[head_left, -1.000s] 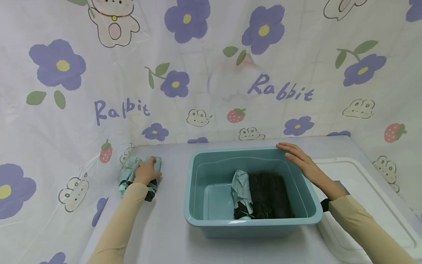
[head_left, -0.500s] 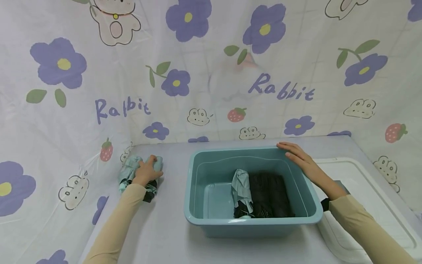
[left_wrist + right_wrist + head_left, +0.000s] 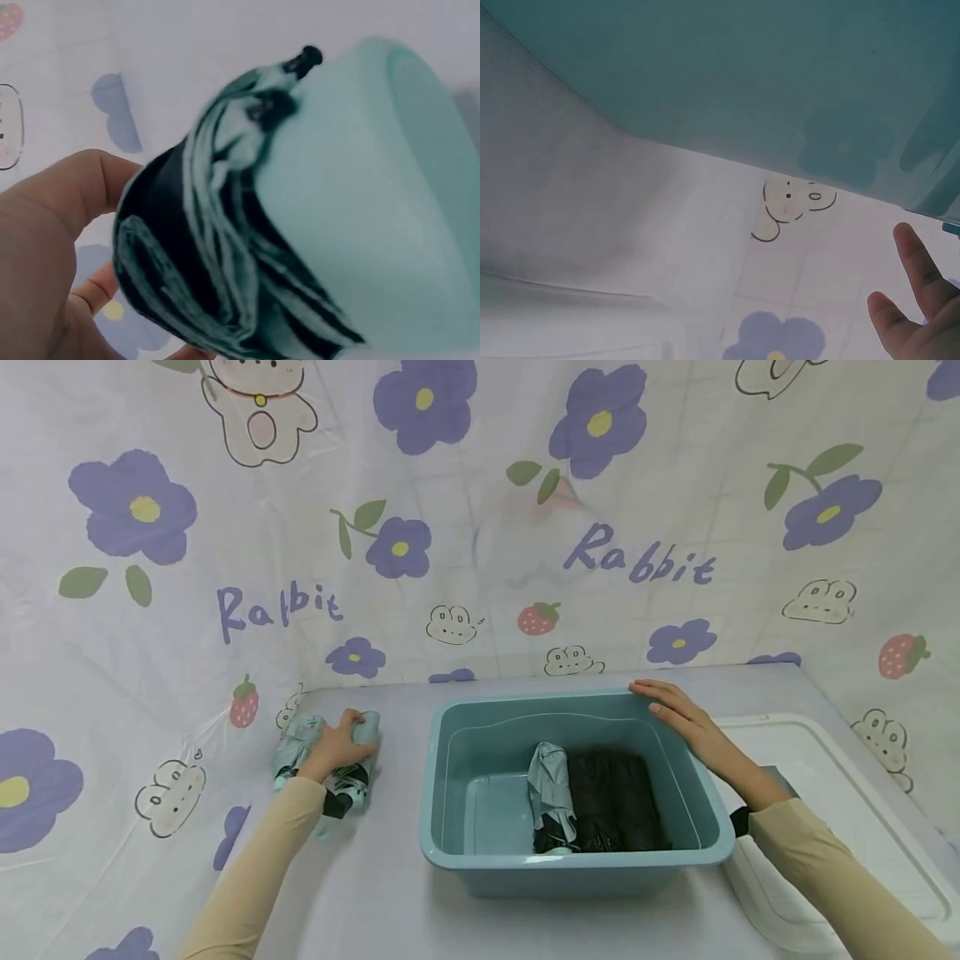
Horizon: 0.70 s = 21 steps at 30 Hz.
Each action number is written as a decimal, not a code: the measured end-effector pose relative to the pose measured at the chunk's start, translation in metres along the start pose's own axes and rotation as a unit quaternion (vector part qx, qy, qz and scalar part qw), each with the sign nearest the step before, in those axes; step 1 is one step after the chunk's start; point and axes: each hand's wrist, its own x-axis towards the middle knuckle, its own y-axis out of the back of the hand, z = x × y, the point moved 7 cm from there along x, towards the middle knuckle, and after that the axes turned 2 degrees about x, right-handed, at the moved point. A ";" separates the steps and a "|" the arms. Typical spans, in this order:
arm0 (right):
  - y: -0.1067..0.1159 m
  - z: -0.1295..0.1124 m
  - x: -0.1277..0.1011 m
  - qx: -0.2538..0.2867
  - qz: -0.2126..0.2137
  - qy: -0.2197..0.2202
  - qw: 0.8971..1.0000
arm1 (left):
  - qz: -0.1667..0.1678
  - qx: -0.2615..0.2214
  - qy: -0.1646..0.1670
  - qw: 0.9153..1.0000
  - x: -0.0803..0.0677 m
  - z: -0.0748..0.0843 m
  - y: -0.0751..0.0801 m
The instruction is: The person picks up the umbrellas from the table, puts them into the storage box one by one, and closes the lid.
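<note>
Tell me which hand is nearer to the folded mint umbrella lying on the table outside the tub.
Left. The left hand grips the mint umbrella left of the teal tub. The right hand rests on the tub's far right rim, the tub lying between it and that umbrella.

A plastic tub [image 3: 480, 868] stands on the table [image 3: 390, 910], near its middle. Inside it two folded umbrellas lie side by side and touching: the smaller one [image 3: 550, 789] left, the larger one [image 3: 615, 802] right. Left of the tub, well apart from it, a third folded umbrella [image 3: 358, 777] lies on the table under the left hand [image 3: 339, 747]. The right hand [image 3: 678, 714] rests on the tub's far right rim. Just right of the tub lies a flat lid [image 3: 840, 827]. A printed sheet [image 3: 480, 527] hangs behind and to the left.
</note>
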 end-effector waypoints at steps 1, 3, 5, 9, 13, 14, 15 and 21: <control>0.000 0.000 0.000 0.000 -0.001 -0.001 1.000 | -0.003 -0.005 -0.004 1.000 0.000 0.001 0.000; 0.000 0.000 0.000 -0.001 -0.003 -0.002 1.000 | -0.007 -0.013 -0.017 1.000 0.000 0.005 0.001; 0.001 -0.001 0.000 -0.001 -0.003 -0.004 1.000 | -0.014 -0.031 -0.022 0.999 -0.001 0.007 0.002; 0.002 -0.004 0.000 0.001 -0.006 0.002 1.000 | -0.045 -0.096 -0.012 0.994 -0.004 0.012 0.003; 0.002 -0.006 0.000 0.005 -0.007 0.008 1.000 | -0.078 -0.149 0.008 0.986 -0.009 0.016 0.003; 0.002 -0.005 0.000 0.005 -0.007 0.008 1.000 | -0.084 -0.157 0.008 0.984 -0.011 0.017 0.003; 0.002 -0.005 0.000 0.006 -0.007 0.006 1.000 | -0.089 -0.165 0.008 0.982 -0.012 0.018 0.003; 0.001 -0.001 0.000 0.005 -0.002 0.001 1.000 | -0.106 -0.197 -0.005 0.975 -0.016 0.022 0.004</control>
